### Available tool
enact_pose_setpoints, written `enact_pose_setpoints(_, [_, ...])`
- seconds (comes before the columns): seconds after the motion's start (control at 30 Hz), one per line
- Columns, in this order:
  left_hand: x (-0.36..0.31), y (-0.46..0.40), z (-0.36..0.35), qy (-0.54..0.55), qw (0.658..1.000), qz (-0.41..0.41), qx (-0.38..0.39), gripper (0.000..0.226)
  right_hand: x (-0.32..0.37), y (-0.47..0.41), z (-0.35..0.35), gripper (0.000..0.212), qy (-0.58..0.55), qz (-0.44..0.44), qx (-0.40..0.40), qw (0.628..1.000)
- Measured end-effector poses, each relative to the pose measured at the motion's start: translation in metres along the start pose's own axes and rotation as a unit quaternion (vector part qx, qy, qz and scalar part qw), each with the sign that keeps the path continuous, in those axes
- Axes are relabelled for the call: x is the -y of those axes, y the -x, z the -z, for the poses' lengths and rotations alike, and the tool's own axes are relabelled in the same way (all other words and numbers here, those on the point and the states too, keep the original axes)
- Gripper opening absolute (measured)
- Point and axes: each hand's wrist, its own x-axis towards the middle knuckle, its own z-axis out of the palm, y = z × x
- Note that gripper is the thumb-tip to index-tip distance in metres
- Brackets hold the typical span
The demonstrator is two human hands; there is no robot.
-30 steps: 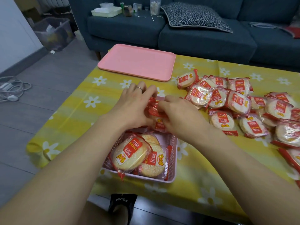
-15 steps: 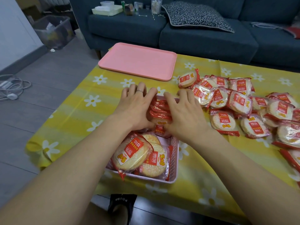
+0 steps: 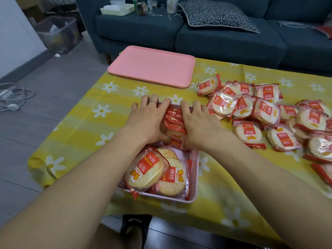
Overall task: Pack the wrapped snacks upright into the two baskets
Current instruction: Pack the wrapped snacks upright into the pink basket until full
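1. Head view. Left hand (image 3: 147,121) and right hand (image 3: 199,126) flank a row of upright snacks (image 3: 175,123) at the far end of the pink basket (image 3: 195,169). Fingers are extended and pressed flat against the row's two sides; neither hand curls round a packet.
2. At the basket's near end, two packets (image 3: 154,173) lean back at a tilt, not upright.
3. Loose pile (image 3: 265,112) lies flat on the yellow cloth (image 3: 71,126), to the right of the basket, its nearest packets just beside the right hand.
4. Judgement, step in hand: squaring and compacting the upright row. Do it well by pressing evenly from both sides, keeping palms low so packets do not pop upward, and pushing the row against the far wall to free room. Then stand the two leaning packets against it.
5. Judgement: the wrappers look slippery; uneven pressure may fan the row over.
6. Hidden: the basket's far wall and the row's base sit behind the hands; the count in the row cannot be told.
7. Only one basket shows; the second is not in view. The pile is cut off at the right edge.
8. Pink tray (image 3: 152,66) sits beyond the basket, well apart.
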Motion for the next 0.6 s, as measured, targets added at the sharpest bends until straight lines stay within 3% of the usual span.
enact_pose_setpoints(0.23, [-0.001,-0.001,-0.002,-0.022,1.0,0.001,-0.003,0.12,-0.002,0.002,0.006,0.088,-0.059,0.011,-0.014,0.998])
enact_pose_setpoints(0.3, [-0.002,-0.001,-0.002,-0.027,1.0,0.002,-0.004,0.12,0.0,0.002,0.004,0.088,-0.058,0.009,-0.015,0.998])
enact_pose_setpoints(0.43, [-0.003,-0.002,-0.002,-0.028,1.0,0.001,0.002,0.122,-0.001,0.0,0.002,0.109,-0.077,-0.006,0.008,0.997])
enact_pose_setpoints(0.6, [0.007,0.002,0.009,0.035,0.999,-0.016,0.02,0.128,0.001,0.002,-0.001,0.097,-0.069,-0.001,-0.019,0.997])
